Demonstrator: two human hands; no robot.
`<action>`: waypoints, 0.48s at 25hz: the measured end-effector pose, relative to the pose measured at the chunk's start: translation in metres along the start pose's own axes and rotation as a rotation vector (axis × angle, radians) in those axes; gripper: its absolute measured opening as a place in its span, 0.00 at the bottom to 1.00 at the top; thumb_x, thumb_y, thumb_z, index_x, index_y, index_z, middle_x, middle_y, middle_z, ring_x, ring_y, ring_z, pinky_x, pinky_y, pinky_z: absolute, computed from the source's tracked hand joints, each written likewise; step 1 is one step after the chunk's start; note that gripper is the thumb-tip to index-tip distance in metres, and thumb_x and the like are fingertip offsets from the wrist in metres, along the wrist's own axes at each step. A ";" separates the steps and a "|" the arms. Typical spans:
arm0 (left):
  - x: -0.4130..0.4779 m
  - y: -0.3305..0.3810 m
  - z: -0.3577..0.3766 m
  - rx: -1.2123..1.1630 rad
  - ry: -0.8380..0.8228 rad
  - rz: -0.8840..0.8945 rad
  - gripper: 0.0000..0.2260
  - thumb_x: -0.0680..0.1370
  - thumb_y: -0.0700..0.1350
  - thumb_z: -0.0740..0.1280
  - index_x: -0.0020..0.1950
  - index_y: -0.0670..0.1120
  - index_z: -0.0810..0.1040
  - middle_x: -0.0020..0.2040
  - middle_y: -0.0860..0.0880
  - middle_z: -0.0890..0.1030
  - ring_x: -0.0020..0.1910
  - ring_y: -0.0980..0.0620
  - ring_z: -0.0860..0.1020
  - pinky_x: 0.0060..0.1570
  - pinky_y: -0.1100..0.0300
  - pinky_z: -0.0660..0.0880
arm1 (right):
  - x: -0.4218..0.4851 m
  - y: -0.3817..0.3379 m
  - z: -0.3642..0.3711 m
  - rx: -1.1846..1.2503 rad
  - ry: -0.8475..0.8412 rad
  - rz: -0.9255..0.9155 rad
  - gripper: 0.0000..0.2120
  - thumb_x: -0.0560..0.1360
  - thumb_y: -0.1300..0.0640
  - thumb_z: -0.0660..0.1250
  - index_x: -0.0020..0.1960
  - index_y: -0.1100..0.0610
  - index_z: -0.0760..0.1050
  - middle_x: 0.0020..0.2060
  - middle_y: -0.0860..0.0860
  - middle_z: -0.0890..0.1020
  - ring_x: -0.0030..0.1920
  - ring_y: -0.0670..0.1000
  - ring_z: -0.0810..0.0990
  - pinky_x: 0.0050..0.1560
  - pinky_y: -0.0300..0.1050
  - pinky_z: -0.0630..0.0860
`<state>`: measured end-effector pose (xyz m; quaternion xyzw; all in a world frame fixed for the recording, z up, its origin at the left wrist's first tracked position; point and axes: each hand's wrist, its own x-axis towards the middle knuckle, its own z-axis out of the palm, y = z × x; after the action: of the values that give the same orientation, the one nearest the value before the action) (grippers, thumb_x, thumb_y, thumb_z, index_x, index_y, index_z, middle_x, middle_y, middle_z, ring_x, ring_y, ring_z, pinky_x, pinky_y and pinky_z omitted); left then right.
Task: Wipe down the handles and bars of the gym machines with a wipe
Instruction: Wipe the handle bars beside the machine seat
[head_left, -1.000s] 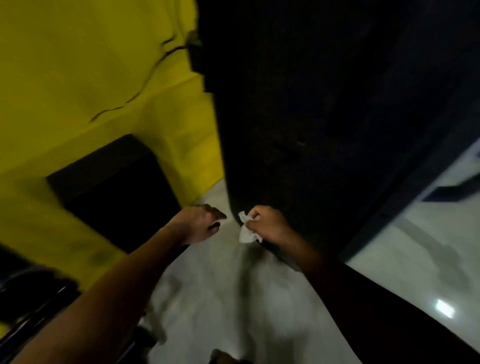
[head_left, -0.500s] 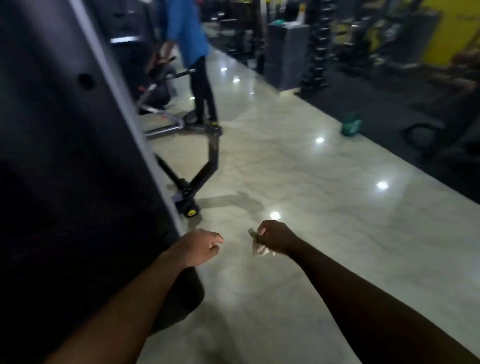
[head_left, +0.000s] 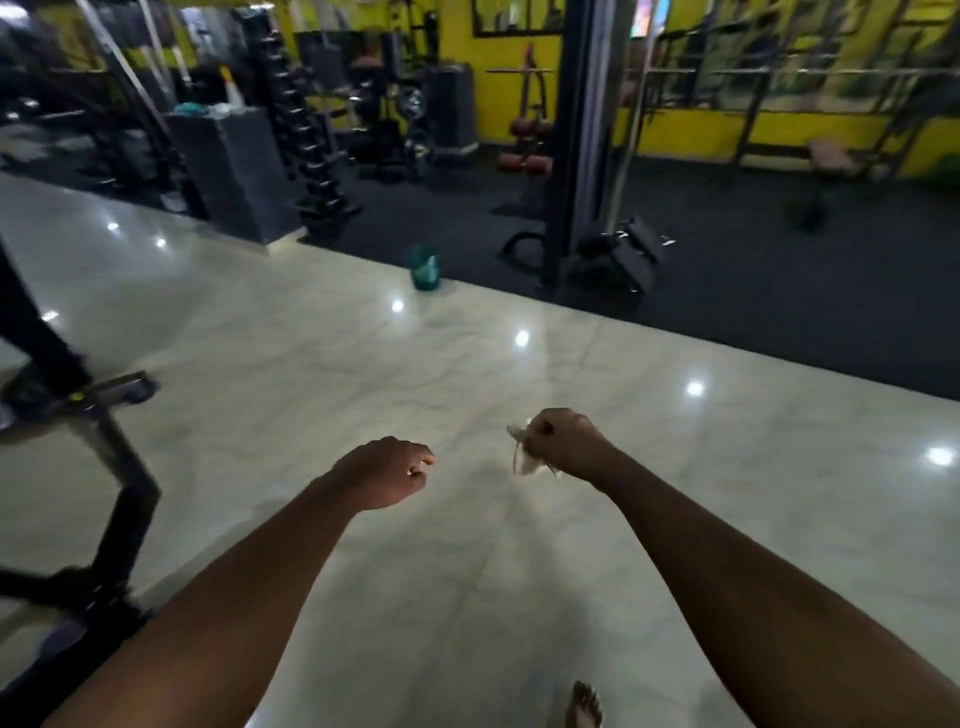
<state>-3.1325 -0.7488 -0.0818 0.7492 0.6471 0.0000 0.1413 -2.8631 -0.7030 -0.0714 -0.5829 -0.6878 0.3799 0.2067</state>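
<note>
- The view has been swung away from the dark panel and yellow wall that filled it a second ago; the open marble floor (head_left: 311, 364) and the weights area beyond it are now faced
- The person in blue seen half a second ago is no longer in view, and the black machine frame (head_left: 122, 499) has been left at the left edge
- The wipe (head_left: 523, 460) has been kept crumpled in the clenched right hand (head_left: 563, 441), with its white ends sticking out to the left of the fist and below it; it is held in the air over the floor and is pressed against nothing
- The left hand (head_left: 387, 473) is carried loosely curled and empty, well apart from any machine, much as it was before
- A bare foot (head_left: 586, 706) is seen at the bottom edge, which suggests that a step is being taken
- No handle or bar is being wiped at this moment; the turn is judged to be a move from one machine to another
- The cable machine (head_left: 576, 140) stands ahead across the floor, past a teal object (head_left: 425, 267) at the edge of the dark matting, and may be meant next, though that cannot be told
</note>
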 end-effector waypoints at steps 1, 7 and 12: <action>0.033 0.012 -0.007 0.003 -0.010 0.025 0.16 0.77 0.50 0.64 0.64 0.56 0.77 0.56 0.55 0.82 0.57 0.52 0.79 0.55 0.60 0.74 | 0.019 0.010 -0.019 0.006 0.016 0.012 0.09 0.73 0.55 0.69 0.40 0.60 0.79 0.36 0.53 0.83 0.40 0.54 0.83 0.34 0.38 0.74; 0.222 0.081 -0.052 0.002 0.008 0.096 0.16 0.76 0.52 0.64 0.64 0.59 0.76 0.55 0.58 0.82 0.56 0.54 0.79 0.56 0.57 0.75 | 0.139 0.053 -0.135 0.068 0.120 0.014 0.16 0.74 0.44 0.72 0.45 0.58 0.80 0.33 0.51 0.83 0.35 0.54 0.83 0.32 0.38 0.76; 0.370 0.127 -0.098 0.026 0.025 0.157 0.15 0.77 0.52 0.64 0.64 0.58 0.76 0.56 0.57 0.82 0.56 0.53 0.79 0.56 0.57 0.75 | 0.255 0.083 -0.230 0.039 0.174 0.045 0.09 0.74 0.53 0.72 0.45 0.59 0.80 0.39 0.55 0.83 0.37 0.54 0.81 0.34 0.40 0.76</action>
<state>-2.9668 -0.3854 -0.0284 0.7993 0.5881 0.0120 0.1231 -2.7023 -0.3913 -0.0312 -0.6250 -0.6464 0.3457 0.2683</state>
